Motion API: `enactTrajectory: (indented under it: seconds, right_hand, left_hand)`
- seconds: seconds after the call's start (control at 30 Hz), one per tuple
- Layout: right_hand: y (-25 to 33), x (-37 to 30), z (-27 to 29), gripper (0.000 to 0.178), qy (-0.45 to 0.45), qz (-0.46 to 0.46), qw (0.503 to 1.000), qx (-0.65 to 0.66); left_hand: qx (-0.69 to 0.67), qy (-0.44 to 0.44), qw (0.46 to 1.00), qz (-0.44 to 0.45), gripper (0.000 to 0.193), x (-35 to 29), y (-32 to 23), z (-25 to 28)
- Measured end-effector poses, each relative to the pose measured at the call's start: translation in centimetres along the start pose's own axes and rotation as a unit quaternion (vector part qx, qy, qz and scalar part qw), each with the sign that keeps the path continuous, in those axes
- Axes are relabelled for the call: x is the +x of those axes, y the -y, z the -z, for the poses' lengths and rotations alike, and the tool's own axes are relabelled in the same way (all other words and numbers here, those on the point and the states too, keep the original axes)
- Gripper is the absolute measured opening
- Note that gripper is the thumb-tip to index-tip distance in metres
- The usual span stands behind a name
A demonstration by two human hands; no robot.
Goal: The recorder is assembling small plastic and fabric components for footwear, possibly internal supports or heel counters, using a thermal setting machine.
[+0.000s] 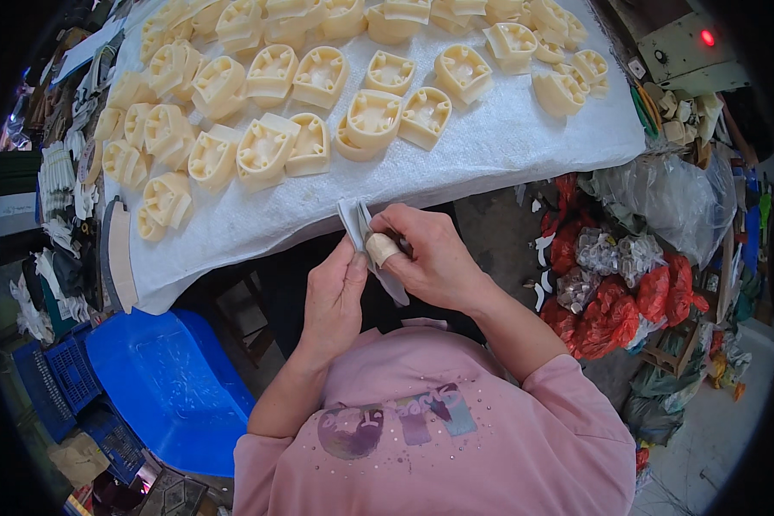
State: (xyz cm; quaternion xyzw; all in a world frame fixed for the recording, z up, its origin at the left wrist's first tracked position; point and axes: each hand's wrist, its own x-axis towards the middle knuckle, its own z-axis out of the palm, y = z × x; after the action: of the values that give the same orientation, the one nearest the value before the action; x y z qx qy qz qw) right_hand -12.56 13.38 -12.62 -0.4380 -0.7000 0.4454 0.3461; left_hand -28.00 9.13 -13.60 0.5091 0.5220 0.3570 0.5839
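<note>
At six o'clock of the white-sheeted table [525,129], the left hand [334,291] and the right hand [434,260] pinch a thin, folded, pale-grey strip [349,220], which could slip if either grip loosens.

The left hand [335,288] and right hand [434,254] came together before the chest, both pinching. The left thumb [357,271] pointed up; that hand's other fingers were mostly hidden. The right fingers curled, back of the hand upward, a tan wrap [382,248] around the thumb. Both bare forearms [525,335] slanted inward, elbows bent.
</note>
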Motion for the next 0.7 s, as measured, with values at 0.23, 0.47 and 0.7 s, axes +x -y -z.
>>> enactTrajectory:
  seconds: [0.23,0.47,0.7]
  right_hand:
    - [-0.4,-0.4,-0.2,0.016,-0.004,-0.079,0.995,0.063]
    - [-0.6,-0.7,-0.4,0.015,-0.016,-0.113,0.986,0.123]
    - [-1.0,-1.4,-0.7,0.012,-0.011,-0.19,0.923,0.335]
  left_hand:
    - [-0.202,-0.116,0.972,0.022,0.028,0.6,0.7,-0.4]
    - [-0.205,-0.151,0.967,0.008,0.03,0.5,-0.2,-0.2]
    - [-0.171,-0.175,0.968,-0.051,0.027,0.1,0.5,0.1]
